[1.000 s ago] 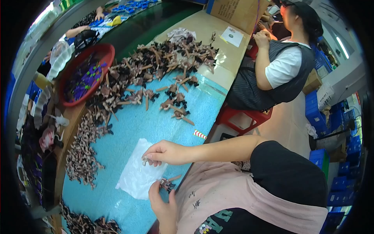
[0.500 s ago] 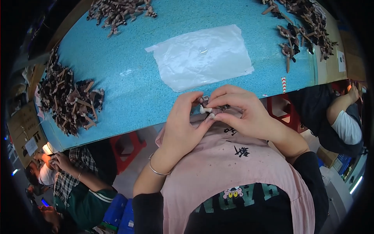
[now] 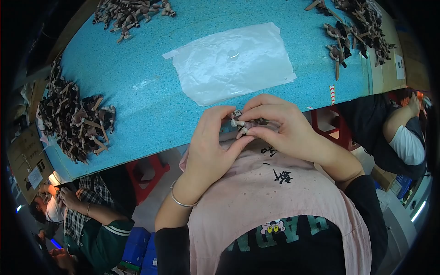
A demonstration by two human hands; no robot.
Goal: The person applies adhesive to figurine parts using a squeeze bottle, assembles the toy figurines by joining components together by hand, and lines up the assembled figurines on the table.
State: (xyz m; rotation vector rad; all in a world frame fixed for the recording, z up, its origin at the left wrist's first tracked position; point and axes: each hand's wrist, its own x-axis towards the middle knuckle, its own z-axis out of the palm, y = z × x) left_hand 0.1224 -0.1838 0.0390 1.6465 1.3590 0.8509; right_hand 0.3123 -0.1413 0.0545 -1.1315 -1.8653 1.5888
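Note:
A small painted figurine (image 3: pixel 247 124) in pinkish brown, white and dark tones is held between my two hands, just over the table's near edge. My left hand (image 3: pixel 211 140) is closed on its left end, thumb below and index finger above. From the other side, my right hand (image 3: pixel 282 123) pinches its body with thumb and fingertips. The fingers hide much of the figurine. Beyond my hands a crinkled white plastic sheet (image 3: pixel 233 64) lies flat on the blue table (image 3: pixel 137 114).
Similar small figure pieces lie heaped at the left (image 3: pixel 75 121), a paler heap of parts (image 3: pixel 130 16) is at the far left, and another pile (image 3: pixel 360 27) sits far right. Red stools (image 3: pixel 145 178) stand under the table edge. Co-workers sit at left (image 3: pixel 98 220) and right (image 3: pixel 389 133).
The view has shifted slightly, moving the table and piles a little up and left. Both hands keep their hold on the figurine, which is turned slightly.

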